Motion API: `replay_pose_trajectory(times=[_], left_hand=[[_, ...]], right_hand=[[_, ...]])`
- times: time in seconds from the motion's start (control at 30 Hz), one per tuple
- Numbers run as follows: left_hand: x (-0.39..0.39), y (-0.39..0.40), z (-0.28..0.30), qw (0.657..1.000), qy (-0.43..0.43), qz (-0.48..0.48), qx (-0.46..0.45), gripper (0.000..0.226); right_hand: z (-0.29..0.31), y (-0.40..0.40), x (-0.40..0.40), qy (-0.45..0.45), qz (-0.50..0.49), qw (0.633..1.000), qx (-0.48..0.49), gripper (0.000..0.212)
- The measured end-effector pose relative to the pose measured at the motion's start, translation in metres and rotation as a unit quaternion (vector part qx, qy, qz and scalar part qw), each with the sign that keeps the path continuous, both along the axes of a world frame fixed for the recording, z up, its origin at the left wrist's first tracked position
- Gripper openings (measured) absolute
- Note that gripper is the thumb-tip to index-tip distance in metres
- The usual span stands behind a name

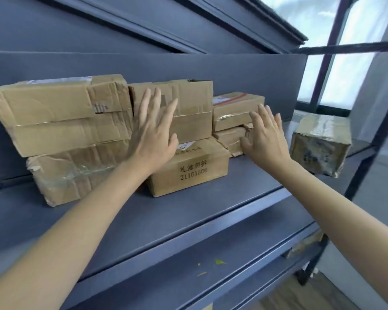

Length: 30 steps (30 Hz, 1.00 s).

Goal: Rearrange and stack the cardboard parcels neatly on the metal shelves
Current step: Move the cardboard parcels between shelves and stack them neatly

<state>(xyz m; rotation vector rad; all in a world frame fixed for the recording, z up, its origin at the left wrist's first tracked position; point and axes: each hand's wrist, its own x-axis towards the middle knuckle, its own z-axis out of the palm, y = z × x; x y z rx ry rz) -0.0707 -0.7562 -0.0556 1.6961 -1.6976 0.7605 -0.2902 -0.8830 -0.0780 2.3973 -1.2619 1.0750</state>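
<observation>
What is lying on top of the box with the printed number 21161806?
A taller cardboard box rests on the rear part of the printed box. The left hand covers its left side, so the contact there is hidden.

Daylight from window [354, 70] at right — soft blur, edges warped.

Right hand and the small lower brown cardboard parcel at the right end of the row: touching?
Cannot tell. In the head view the open right hand overlaps the small lower brown cardboard parcel, hiding any contact or gap behind the fingers.
</observation>
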Motion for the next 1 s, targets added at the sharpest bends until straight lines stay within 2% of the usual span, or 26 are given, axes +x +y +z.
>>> replay_pose_trajectory(times=[0.23,0.47,0.63,0.8,1.0], left_hand=[[-0.124,-0.076,-0.018,0.997,0.024,-0.049,0.062,0.066],[-0.22,-0.131,-0.05,0.983,0.086,-0.05,0.152,0.07],[-0.241,-0.146,-0.064,0.971,0.12,-0.013,0.208,0.073],[-0.246,-0.163,-0.066,0.957,0.137,0.003,0.257,0.075],[-0.243,-0.195,-0.065,0.946,0.178,-0.057,0.266,0.073]], right_hand=[[-0.016,-0.042,-0.131,0.002,-0.05,0.998,0.033,0.058],[-0.028,-0.081,-0.231,0.0,-0.075,0.995,0.063,0.056],[-0.036,-0.1,-0.245,-0.004,-0.047,0.994,0.098,0.058],[-0.038,-0.107,-0.237,-0.055,0.02,0.989,0.134,0.061],[-0.035,-0.115,-0.224,-0.092,0.08,0.975,0.187,0.075]])
